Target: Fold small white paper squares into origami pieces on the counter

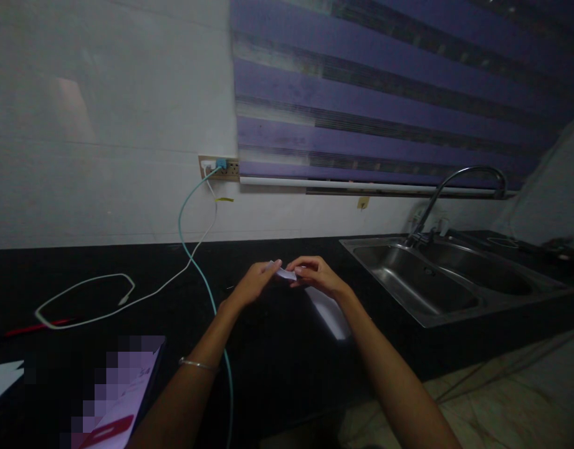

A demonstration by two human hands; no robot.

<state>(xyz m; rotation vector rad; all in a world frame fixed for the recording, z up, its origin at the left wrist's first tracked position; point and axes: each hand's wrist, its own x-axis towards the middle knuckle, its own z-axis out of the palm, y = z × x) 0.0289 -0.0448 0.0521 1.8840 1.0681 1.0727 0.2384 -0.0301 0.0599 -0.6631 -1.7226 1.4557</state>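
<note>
A small piece of white paper (pixel 285 273), seemingly folded, is held between my two hands above the black countertop. My left hand (pixel 255 279) pinches its left end, thumb and fingers closed. At its right end the fingers of my right hand (pixel 317 274) are curled and pressed onto it. The paper's far side is partly hidden by my fingers. Below my right wrist, a bright whitish strip (pixel 331 313) shows on the counter; I cannot tell whether it is paper or a reflection of light.
A steel double sink (pixel 408 274) with a curved faucet (pixel 436 193) lies to the right. White (pixel 165 284) and teal (pixel 202 274) cables run from a wall socket (pixel 230 168) across the counter (pixel 268 362). At lower left are a lit screen (pixel 137 374), a red pen-like object (pixel 29 327) and white paper (pixel 4 377).
</note>
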